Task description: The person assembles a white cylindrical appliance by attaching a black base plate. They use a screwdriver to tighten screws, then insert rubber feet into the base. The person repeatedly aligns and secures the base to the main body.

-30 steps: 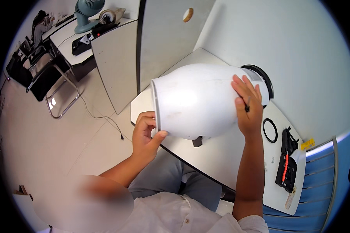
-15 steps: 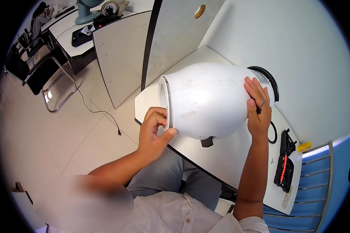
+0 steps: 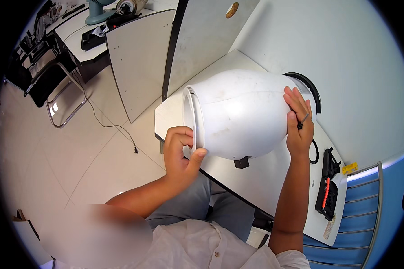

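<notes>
1. Since a second ago the big white shell has been turned, so its open rim, which faced the person's lap, now points more to the person's left and its ringed edge shows side-on.
2. Over the same second the left hand has shifted from the rim's lower edge to a spot just under the ring, while the right hand has stayed on the far end.
3. That shell lies on its side on the white table, its narrow end against a black ring by the wall.
4. Curled fingers and a raised thumb of the left hand pinch the ringed rim.
5. Mostly flat and open, the right hand presses the shell's rounded side, with a thin dark tool tucked between its fingers.
6. A small black block sits under the shell on the table.
7. At the table's right end lies a black case with a red strip on it.
8. Just beyond that case a small yellow tag rests near the wall.
9. Beside the case's near end lies a pale narrow strip; its markings are too small to tell.
10. A thin black loop lies on the table next to the right wrist.
</notes>
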Available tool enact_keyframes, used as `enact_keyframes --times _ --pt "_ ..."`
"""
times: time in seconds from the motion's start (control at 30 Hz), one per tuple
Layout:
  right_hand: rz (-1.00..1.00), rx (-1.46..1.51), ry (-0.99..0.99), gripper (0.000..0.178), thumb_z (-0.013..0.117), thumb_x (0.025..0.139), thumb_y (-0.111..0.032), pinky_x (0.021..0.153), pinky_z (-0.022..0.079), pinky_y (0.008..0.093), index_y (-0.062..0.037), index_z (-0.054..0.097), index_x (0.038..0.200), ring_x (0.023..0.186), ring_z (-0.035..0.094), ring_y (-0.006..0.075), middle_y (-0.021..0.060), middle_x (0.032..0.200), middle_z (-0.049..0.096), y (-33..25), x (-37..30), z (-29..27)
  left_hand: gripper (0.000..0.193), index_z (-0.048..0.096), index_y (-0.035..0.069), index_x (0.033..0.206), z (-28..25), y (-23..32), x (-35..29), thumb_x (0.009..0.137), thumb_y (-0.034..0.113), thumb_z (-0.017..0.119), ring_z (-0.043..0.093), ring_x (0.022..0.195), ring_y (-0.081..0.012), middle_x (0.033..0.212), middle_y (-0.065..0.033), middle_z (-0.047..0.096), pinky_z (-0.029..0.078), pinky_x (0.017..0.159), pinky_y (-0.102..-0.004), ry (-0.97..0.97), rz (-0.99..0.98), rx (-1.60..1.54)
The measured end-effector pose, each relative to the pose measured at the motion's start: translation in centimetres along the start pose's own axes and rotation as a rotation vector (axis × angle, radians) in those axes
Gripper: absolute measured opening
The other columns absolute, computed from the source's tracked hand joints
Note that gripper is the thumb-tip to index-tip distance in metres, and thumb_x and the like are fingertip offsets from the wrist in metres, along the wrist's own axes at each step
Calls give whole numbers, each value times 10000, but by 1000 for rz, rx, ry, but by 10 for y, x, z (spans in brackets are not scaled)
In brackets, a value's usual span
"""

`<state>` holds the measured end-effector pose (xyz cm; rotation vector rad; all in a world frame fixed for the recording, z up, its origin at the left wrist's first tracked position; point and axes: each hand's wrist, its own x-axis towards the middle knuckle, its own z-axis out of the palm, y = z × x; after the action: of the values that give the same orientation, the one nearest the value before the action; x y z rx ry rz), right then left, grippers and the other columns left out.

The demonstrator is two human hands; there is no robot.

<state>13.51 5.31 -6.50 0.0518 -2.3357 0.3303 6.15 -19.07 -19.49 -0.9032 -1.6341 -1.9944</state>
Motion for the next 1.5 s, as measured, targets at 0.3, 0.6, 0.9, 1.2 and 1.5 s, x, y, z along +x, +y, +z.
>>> enact_keyframes --times 0.3,0.6,0.9,1.2,1.5 --pt "28 -6 19 310 453 917 -135 1144 114 465 -100 639 1162 1317 422 232 20 1281 595 -2 -1 3 250 553 8 871 -20 7 15 842 229 667 532 868 -219 1013 -130 528 442 754 -316 -189 55 109" --pt "47 9 18 309 445 931 -163 1147 113 456 -85 644 1154 1322 412 228 14 1283 593 -5 -1 3 174 601 3 976 -35 -12 34 943 139 498 583 854 -165 959 -100 573 464 782 -279 -122 -148 -79" --pt "32 24 24 314 436 935 -167 1146 115 457 -86 641 1159 1325 408 241 26 1286 591 -5 -1 5 536 485 23 1288 -12 33 65 969 452 453 564 1037 -164 1176 -86 582 451 884 -320 -367 -867 -605" --pt "54 -8 54 320 426 924 -126 1143 110 468 -80 640 1158 1322 414 248 27 1288 590 -11 -4 7 490 506 22 1261 -13 40 62 950 401 520 554 990 -126 1094 -64 605 442 859 -278 -394 -808 -530" --pt "92 -9 85 323 418 924 -114 1143 108 469 -74 634 1161 1323 412 240 28 1294 584 -8 -5 10 268 521 57 997 20 45 33 989 317 457 445 766 -44 870 17 538 373 693 -219 26 -695 -624"
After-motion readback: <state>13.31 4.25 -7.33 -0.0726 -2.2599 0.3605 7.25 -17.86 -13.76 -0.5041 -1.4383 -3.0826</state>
